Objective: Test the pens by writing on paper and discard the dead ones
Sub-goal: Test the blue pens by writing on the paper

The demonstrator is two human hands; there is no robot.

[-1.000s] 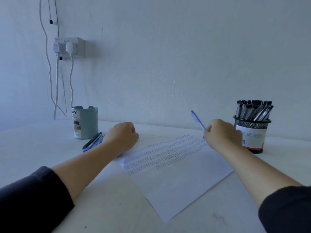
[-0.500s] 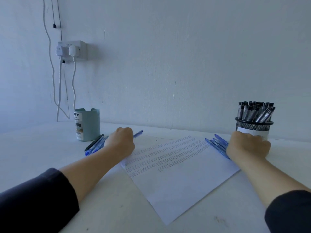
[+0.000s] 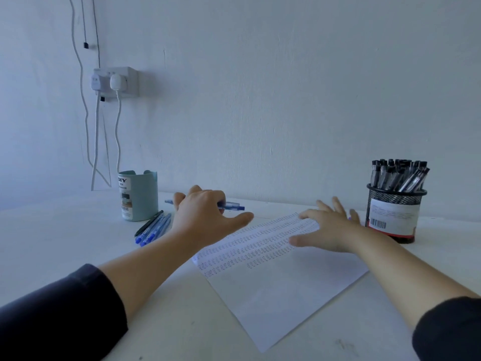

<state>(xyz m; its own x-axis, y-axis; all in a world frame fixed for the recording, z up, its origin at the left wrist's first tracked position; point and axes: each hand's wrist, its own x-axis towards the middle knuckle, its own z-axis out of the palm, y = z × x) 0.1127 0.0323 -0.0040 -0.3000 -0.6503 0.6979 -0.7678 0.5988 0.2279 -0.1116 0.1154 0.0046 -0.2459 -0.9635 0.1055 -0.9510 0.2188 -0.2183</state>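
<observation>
A white paper (image 3: pixel 273 287) with rows of small test scribbles lies tilted on the table. My left hand (image 3: pixel 205 214) rests at its far left corner, fingers curled over a blue pen (image 3: pixel 233 206) that sticks out on both sides; the thumb points right. My right hand (image 3: pixel 330 230) lies flat on the paper's far right part, fingers spread, holding nothing. It hides the blue pens lying by the paper's right edge. A black mesh holder (image 3: pixel 393 217) full of black-capped pens (image 3: pixel 398 175) stands right of that hand.
A teal cup (image 3: pixel 139 196) stands at the far left near the wall. Several blue pens and a dark one (image 3: pixel 153 227) lie beside it. A wall socket (image 3: pixel 115 82) with hanging cables is above it. The table's front is bare white surface.
My right hand set its blue pen down among the pens at the paper's right edge, then slid left onto the paper and spread open. My left hand took a blue pen and shifted farther back.
</observation>
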